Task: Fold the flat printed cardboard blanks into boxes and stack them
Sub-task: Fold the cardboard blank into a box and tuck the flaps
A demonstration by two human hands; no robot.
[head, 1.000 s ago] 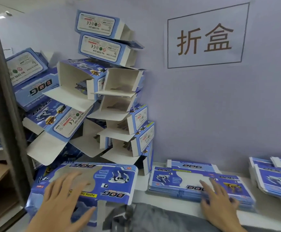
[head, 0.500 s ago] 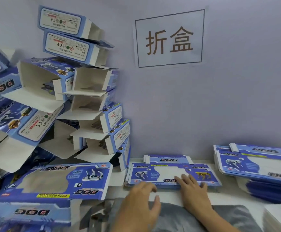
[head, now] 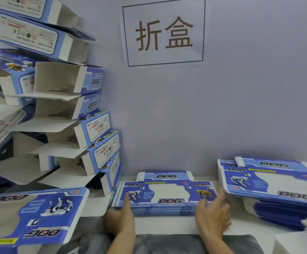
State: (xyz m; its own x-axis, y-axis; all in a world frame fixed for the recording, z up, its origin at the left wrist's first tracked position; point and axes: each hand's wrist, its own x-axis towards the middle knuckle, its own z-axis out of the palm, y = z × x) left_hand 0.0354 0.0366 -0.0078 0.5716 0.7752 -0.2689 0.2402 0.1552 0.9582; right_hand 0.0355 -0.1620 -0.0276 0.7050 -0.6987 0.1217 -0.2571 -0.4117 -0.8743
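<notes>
A low stack of flat blue printed blanks [head: 167,194] lies on the white table [head: 163,224] against the wall, straight ahead. My left hand [head: 120,218] is at its front left corner, thumb lying on the top blank and fingers below the edge. At the stack's right end, my right hand [head: 213,214] has its thumb on top and its fingers curled round the edge. To the left, folded boxes [head: 86,125] are piled high, open ends showing. Another folded box [head: 39,213] lies in the near left foreground.
A taller, fanned stack of flat blanks [head: 268,182] sits to the right, close to my right hand. White sheets [head: 295,241] are at the lower right corner. A paper sign [head: 164,32] hangs on the wall. Grey fabric [head: 167,242] lies along the near edge.
My left hand left the folded box at the left and came to the middle stack's left corner. My right hand shifted to the stack's right end. The view swung right.
</notes>
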